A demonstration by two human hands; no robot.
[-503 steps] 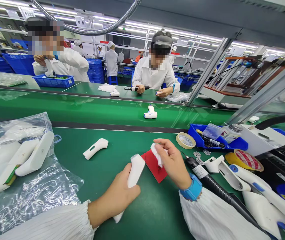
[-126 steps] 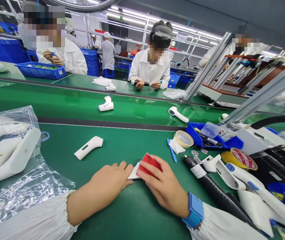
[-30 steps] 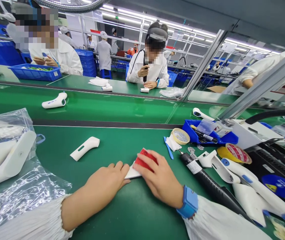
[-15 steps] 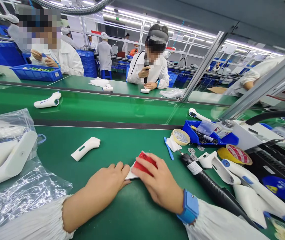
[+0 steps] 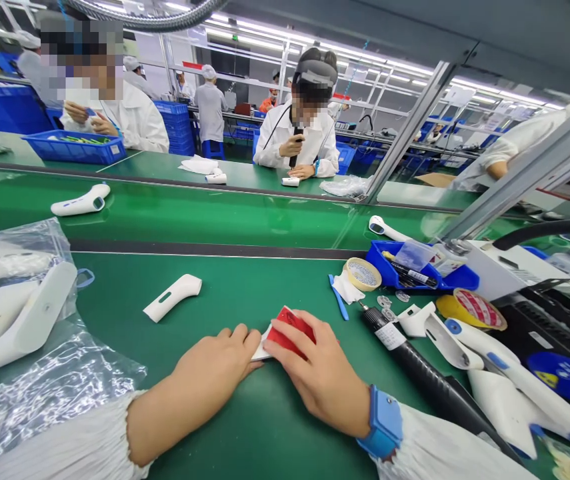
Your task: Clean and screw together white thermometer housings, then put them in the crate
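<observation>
Pressing down, the left hand (image 5: 219,363) grasps a smooth white plastic piece (image 5: 260,353), mostly hidden, while the right hand (image 5: 317,367) holds a flat red sheet (image 5: 289,332) against its other end. Both meet at the middle of a matte green tabletop (image 5: 219,433). Beyond the left hand lies a bent white plastic shell with an oval slot (image 5: 179,295); right of the right hand, a black cylindrical power screwdriver (image 5: 425,373).

Red sheet (image 5: 292,320), white casing (image 5: 261,351), green tabletop (image 5: 235,287), blue wristband (image 5: 383,421)
</observation>
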